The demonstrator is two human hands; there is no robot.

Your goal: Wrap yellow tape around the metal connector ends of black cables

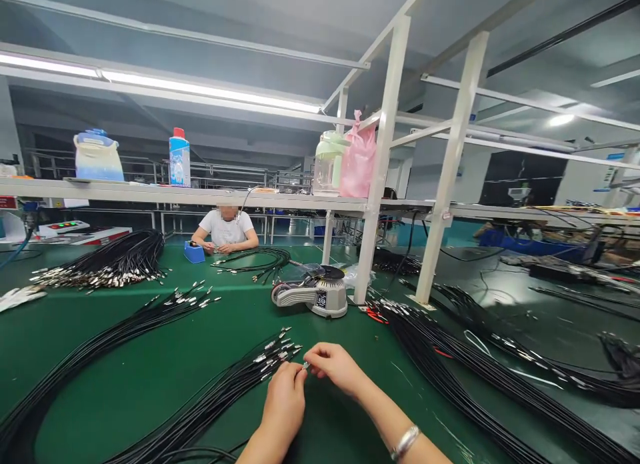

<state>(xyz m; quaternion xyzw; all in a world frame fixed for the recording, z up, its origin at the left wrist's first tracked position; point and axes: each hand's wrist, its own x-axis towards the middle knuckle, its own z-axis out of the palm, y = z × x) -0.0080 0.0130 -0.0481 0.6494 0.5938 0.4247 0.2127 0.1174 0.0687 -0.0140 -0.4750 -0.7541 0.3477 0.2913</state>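
Observation:
My left hand [284, 403] and my right hand [337, 365] meet over the green table, both pinched on the small metal connector [305, 365] at the end of a black cable. Just left of my hands lies a bundle of black cables [220, 391] with silver connector ends fanned out near my fingertips. My right wrist wears a silver bracelet [405, 443].
A grey tape dispenser [313, 292] stands beyond my hands. More cable bundles lie at left [107, 261], across the middle [100, 337] and at right [475, 371]. White frame posts [377, 184] rise from the green table [150, 377]. A seated person [226, 229] works opposite.

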